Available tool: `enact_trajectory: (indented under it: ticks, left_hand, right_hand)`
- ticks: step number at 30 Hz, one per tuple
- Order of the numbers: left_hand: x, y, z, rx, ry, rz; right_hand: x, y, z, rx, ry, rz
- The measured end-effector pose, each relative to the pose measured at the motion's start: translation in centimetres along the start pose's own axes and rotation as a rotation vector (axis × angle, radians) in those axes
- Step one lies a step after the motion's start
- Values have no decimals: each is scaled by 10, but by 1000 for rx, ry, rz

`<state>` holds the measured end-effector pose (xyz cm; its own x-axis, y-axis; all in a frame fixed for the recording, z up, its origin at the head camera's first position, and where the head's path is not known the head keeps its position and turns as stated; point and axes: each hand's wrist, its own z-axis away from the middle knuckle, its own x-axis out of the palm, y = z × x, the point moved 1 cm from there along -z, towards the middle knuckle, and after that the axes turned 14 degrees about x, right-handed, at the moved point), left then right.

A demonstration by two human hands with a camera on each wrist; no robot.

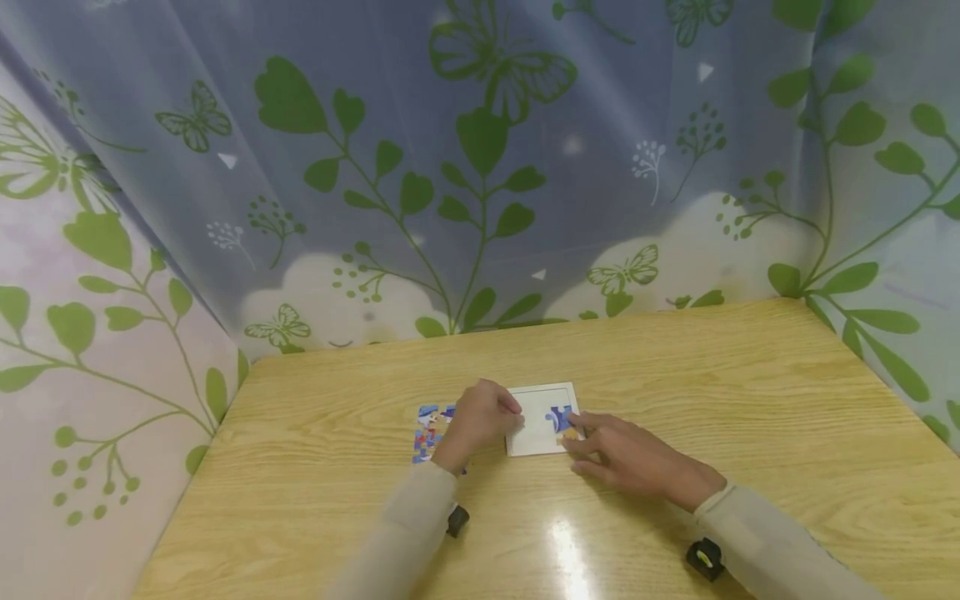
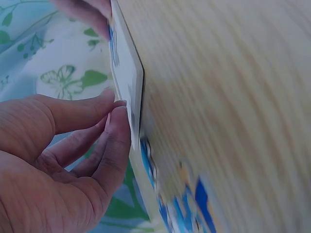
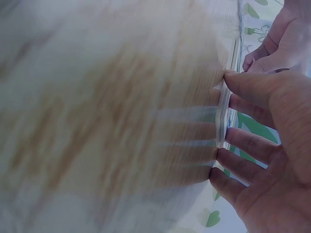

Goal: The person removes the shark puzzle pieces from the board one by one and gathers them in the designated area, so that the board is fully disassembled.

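Note:
A white puzzle tray (image 1: 534, 429) lies on the table, with a few joined blue and orange jigsaw pieces (image 1: 559, 418) at its right side. My left hand (image 1: 480, 421) is over the tray's left edge. In the left wrist view its thumb and fingertips meet close against the tray (image 2: 135, 82); whether a small piece is between them I cannot tell. My right hand (image 1: 630, 454) rests at the tray's right edge with fingers extended. In the right wrist view the thumb and fingertips touch along the tray's edge (image 3: 222, 116).
Left of the tray, a group of blue, white and red jigsaw pieces (image 1: 427, 437) lies on the wooden table (image 1: 315, 450), partly hidden behind my left hand. A curtain (image 1: 390, 167) with green leaves and butterflies hangs along the table's back edge.

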<state>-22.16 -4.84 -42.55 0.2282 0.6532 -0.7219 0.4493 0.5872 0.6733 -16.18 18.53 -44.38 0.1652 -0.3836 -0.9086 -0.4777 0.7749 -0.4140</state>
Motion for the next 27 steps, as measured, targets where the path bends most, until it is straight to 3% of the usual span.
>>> enact_trajectory:
  ticks: [9, 14, 27]
  left_hand:
    - [23, 14, -13, -26, -20, 15]
    - [34, 17, -19, -15, -17, -35]
    - [34, 20, -21, -40, -10, -63]
  right_hand:
    - [-2, -2, 0, -4, -7, -3]
    - [-2, -2, 0, -9, -7, 10]
    - [-4, -4, 8, 17, -11, 50]
